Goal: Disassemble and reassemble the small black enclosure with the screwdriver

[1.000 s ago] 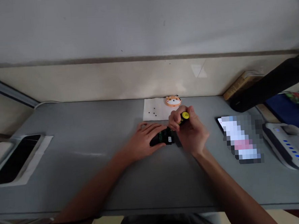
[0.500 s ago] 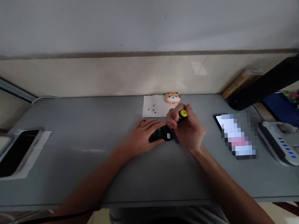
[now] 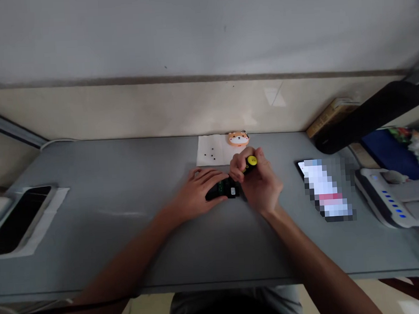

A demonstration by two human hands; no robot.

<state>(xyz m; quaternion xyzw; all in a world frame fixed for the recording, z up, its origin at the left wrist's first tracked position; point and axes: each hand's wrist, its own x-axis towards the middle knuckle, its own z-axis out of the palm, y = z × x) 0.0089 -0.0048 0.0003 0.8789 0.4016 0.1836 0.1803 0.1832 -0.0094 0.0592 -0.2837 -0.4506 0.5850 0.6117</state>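
My left hand is closed around a small black device lying on the desk, fingers along its far side and thumb along its near side. A green circuit board shows between them, and a whitish label sits at the device's right end. In my right hand is a screwdriver with a black handle and a yellow end cap, held upright over that right end. Its tip is hidden behind the hand. Just beyond lies a white paper bearing several tiny dark pieces, perhaps screws.
An orange animal-face case sits on the paper. A lit phone lies to the right, beside a white-grey device with blue lights. A black cylinder leans at the back right. Another dark-screened phone is at far left.
The whole view has shifted slightly, so most things appear a little farther left. Both hands keep their holds, and the screwdriver remains over the black device.
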